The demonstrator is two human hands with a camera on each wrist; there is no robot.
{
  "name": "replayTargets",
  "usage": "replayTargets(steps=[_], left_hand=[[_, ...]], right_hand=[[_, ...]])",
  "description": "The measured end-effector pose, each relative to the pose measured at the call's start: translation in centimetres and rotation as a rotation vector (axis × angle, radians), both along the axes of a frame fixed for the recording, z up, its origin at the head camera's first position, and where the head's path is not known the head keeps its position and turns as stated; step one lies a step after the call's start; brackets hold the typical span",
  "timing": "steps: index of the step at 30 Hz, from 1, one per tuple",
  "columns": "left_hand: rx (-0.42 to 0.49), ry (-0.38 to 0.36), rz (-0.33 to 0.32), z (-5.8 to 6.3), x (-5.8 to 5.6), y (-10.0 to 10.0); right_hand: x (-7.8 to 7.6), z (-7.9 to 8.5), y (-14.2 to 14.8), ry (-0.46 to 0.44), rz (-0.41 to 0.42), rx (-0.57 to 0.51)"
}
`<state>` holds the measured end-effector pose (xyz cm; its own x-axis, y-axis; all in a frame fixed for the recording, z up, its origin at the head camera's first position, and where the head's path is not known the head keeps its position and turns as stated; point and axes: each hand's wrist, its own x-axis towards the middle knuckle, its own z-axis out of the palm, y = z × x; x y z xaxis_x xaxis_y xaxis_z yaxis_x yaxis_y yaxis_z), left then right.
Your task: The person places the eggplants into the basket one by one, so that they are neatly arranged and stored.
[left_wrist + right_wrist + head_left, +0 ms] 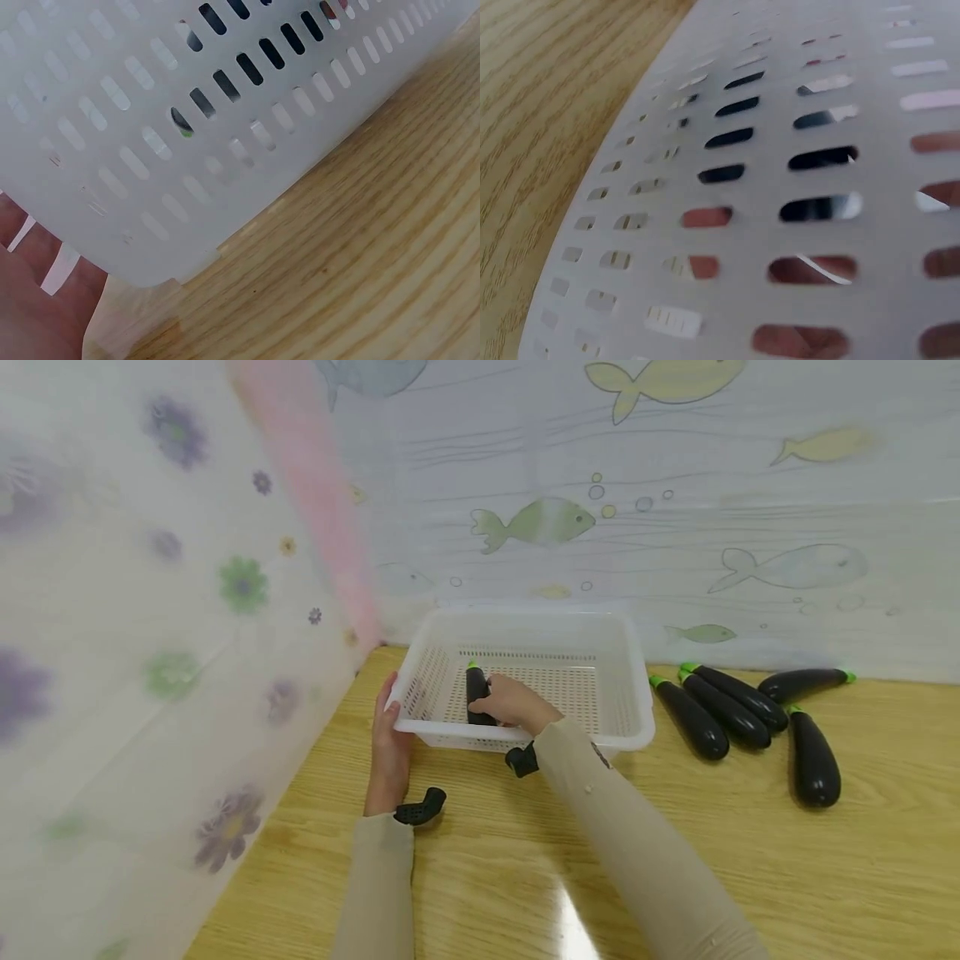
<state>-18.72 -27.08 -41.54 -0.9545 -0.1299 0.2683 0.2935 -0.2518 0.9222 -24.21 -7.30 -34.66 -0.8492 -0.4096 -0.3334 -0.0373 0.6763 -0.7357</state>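
Observation:
A white perforated plastic basket (450,727) stands on the wooden table. Inside it, toward the left, my right hand (516,700) grips a dark eggplant (477,685) with a green stem end. At the basket's left front corner, my left hand (388,752) rests against the outside with fairly straight fingers. The left wrist view shows part of that hand (45,289) beside the basket wall (247,176). Through the slots in the right wrist view, parts of the dark eggplant (731,137) and my right fingers (810,341) show; the wall hides the rest.
Several more eggplants (693,720) lie on the table (480,877), right of the basket. A sheet with fish drawings (540,522) hangs behind, and a flowered sheet (150,635) covers the left side.

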Motion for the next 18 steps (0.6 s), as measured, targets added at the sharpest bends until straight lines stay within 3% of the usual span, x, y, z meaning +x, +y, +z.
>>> replayTargets(steps=[4,10,18], left_hand=[[0.011,0.006,-0.004,0.09,0.02,-0.03],[0.025,-0.001,0.004,0.15,0.01,-0.05],[0.024,-0.014,0.0,0.13,-0.12,0.04]], right_hand=[[0.02,0.02,-0.01,0.038,0.047,0.062],[0.03,0.14,-0.22,0.02,0.094,0.067],[-0.37,-0.58,-0.25,0.063,0.158,0.104]])
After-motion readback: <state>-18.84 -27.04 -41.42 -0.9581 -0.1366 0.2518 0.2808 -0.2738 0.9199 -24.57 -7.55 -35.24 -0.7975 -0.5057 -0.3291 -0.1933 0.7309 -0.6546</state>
